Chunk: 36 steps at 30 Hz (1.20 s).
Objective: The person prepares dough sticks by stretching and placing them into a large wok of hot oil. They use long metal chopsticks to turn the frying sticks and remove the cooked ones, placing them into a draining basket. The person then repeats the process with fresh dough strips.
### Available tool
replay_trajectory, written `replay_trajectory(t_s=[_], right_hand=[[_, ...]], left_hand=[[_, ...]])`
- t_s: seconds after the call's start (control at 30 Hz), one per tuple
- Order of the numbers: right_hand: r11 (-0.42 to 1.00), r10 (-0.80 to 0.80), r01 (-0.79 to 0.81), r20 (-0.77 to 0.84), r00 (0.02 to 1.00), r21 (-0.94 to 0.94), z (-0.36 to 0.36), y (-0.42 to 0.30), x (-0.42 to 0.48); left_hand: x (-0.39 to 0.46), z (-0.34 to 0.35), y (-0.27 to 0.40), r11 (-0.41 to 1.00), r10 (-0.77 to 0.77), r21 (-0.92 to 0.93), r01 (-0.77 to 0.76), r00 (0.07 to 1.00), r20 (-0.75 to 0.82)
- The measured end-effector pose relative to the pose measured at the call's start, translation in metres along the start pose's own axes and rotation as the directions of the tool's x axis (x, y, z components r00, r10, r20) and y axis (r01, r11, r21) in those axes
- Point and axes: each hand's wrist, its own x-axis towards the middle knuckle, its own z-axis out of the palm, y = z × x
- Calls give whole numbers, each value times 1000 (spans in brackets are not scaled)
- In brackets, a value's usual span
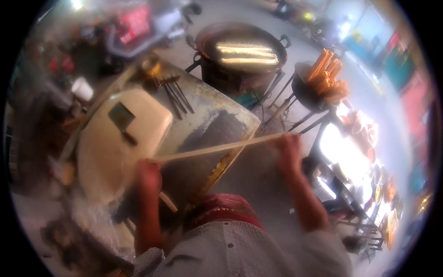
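Note:
A long strip of pale dough (214,148) is stretched in the air between my two hands. My left hand (149,173) grips its left end beside a big dough slab (100,155) on the worktable. At the other end, my right hand (289,147) is closed on the strip, past the table's corner and higher in the picture. A square-bladed dough scraper (121,117) with a dark handle lies on the slab. Several pale dough sticks (247,54) lie in a large pot (238,74) beyond the table. Both hands are slightly blurred.
The worktable's worn metal top (193,93) bears several dark rods (176,97) near its far edge. Right of the pot, a dark metal basket (304,86) on legs holds golden fried dough sticks (327,78). Glare covers part of a stand with dishes at the right. Plastic film (100,221) hangs near the lower left.

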Motion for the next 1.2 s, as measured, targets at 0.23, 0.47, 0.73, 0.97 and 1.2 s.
replay_trajectory(t_s=[0.23,0.47,0.73,0.97,1.2], right_hand=[[998,50,-46,-124,991,36,-91,104,17],[948,317,-303,239,918,-93,-15,68,74],[990,3,19,153,988,-140,-43,-2,334],[949,-33,66,112,993,-307,-33,-26,481],[858,-42,120,165,985,-499,-41,76,634]], left_hand=[[21,-46,-190,830,-468,-491,264,809,-356],[62,-76,-72,641,-565,-697,322,813,-144],[247,48,144,493,-274,-863,109,961,-35],[358,224,312,427,-305,-840,334,928,214],[461,379,315,550,-430,-684,480,864,261]])
